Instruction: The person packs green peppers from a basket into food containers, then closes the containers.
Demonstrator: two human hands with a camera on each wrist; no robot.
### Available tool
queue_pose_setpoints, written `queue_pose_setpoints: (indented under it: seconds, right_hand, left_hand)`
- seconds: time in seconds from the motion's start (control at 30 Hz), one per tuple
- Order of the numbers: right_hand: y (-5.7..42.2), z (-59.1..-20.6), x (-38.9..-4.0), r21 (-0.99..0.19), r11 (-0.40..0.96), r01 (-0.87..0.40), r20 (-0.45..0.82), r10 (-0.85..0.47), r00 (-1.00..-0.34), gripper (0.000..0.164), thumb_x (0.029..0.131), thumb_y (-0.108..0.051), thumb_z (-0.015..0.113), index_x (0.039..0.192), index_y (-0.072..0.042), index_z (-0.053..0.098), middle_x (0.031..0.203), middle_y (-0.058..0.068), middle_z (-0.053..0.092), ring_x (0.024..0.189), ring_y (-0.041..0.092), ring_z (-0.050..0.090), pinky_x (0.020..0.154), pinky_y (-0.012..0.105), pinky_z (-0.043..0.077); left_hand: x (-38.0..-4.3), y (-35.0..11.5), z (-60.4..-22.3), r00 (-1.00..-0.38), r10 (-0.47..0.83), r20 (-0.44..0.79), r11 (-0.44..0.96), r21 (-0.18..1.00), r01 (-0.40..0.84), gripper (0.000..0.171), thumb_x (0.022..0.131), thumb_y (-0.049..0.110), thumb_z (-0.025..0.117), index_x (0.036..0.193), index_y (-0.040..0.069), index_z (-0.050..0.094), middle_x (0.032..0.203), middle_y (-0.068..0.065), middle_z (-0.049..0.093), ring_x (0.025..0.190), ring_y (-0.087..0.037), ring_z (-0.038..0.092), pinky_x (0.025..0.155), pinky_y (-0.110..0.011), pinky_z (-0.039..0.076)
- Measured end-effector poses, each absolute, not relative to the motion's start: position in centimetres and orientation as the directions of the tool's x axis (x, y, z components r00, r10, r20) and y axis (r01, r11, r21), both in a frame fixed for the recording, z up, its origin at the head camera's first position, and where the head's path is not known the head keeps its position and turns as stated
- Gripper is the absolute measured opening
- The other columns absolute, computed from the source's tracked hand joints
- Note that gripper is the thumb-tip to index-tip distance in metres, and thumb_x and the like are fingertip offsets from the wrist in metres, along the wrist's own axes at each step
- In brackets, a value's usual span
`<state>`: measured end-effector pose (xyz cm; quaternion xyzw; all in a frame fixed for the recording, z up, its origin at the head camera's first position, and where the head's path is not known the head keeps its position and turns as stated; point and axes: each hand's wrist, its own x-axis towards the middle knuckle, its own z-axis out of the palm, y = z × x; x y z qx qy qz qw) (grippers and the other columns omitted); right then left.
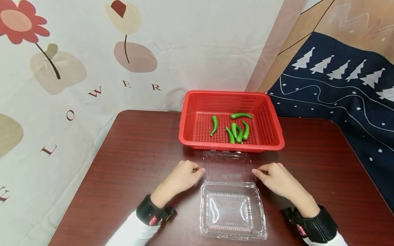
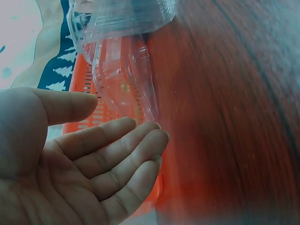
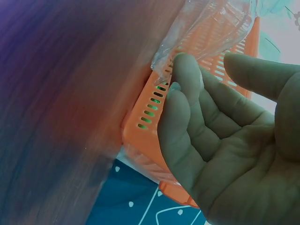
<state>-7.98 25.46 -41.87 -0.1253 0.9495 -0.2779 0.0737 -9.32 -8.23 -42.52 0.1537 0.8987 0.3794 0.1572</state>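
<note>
A clear plastic clamshell box (image 1: pixel 233 227) lies unfolded on the table, its lid (image 1: pixel 228 167) folded back toward a red basket. My left hand (image 1: pixel 184 175) is at the lid's left edge, thumb and loosely bent fingers apart with nothing between them in the left wrist view. On the opposite side, my right hand (image 1: pixel 278 177) has its fingertips close to the lid's right edge. Its fingers (image 3: pixel 185 77) are relaxed and the thumb stands away from them. Whether either hand touches the plastic is hard to tell.
Behind the lid stands the red plastic basket (image 1: pixel 231 147), holding several green chili peppers (image 1: pixel 214 124). The dark wooden table (image 1: pixel 132 150) has its back edge against a white printed cloth (image 1: pixel 197 44). A navy cloth with white trees (image 1: pixel 335 95) hangs at the right.
</note>
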Motion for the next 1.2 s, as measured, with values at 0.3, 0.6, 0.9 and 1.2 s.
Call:
queue_pose_setpoints:
  seconds: [0.3, 0.6, 0.9, 1.2]
  right_hand:
    - [25.3, -42.2, -8.0, -0.573, 0.800, -0.176, -0.116, -0.292, -0.949, 0.041, 0.102, -0.021, 0.068, 0.063, -0.021, 0.056, 0.056, -0.014, 0.031, 0.050, 0.003, 0.029, 0.049, 0.020, 0.024]
    - [25.3, -41.8, -7.9, -0.579, 0.792, -0.194, -0.093, -0.301, -0.949, 0.029, 0.101, -0.022, 0.070, 0.073, -0.021, 0.069, 0.056, -0.014, 0.038, 0.051, 0.003, 0.036, 0.048, 0.021, 0.029]
    - [25.3, -41.2, -7.7, -0.612, 0.767, -0.190, -0.109, -0.320, -0.941, 0.024, 0.100, -0.021, 0.072, 0.076, -0.021, 0.071, 0.059, -0.013, 0.049, 0.055, 0.004, 0.046, 0.051, 0.021, 0.038]
    - [25.4, -40.8, -7.6, -0.624, 0.765, -0.160, -0.140, -0.311, -0.940, 0.020, 0.099, -0.020, 0.073, 0.079, -0.021, 0.074, 0.062, -0.011, 0.055, 0.057, 0.005, 0.051, 0.052, 0.022, 0.041]
  left_hand:
    - [-9.3, -7.7, -42.4, -0.906, 0.396, -0.153, 0.661, 0.731, 0.166, 0.028, 0.102, 0.023, 0.067, 0.076, 0.013, 0.071, 0.053, 0.007, 0.054, 0.048, -0.008, 0.047, 0.048, -0.023, 0.042]
    - [-9.2, -8.0, -42.2, -0.893, 0.413, -0.177, 0.633, 0.761, 0.142, 0.026, 0.100, 0.023, 0.071, 0.078, 0.010, 0.072, 0.058, -0.005, 0.065, 0.047, -0.008, 0.048, 0.047, -0.022, 0.042]
    - [-9.0, -8.3, -42.0, -0.893, 0.413, -0.177, 0.626, 0.767, 0.137, 0.022, 0.098, 0.023, 0.074, 0.081, 0.010, 0.074, 0.062, -0.006, 0.068, 0.048, -0.007, 0.049, 0.047, -0.021, 0.041]
    - [-9.0, -8.6, -42.1, -0.893, 0.419, -0.162, 0.612, 0.777, 0.146, 0.018, 0.096, 0.022, 0.077, 0.082, 0.011, 0.075, 0.065, -0.004, 0.069, 0.052, -0.006, 0.051, 0.049, -0.021, 0.043]
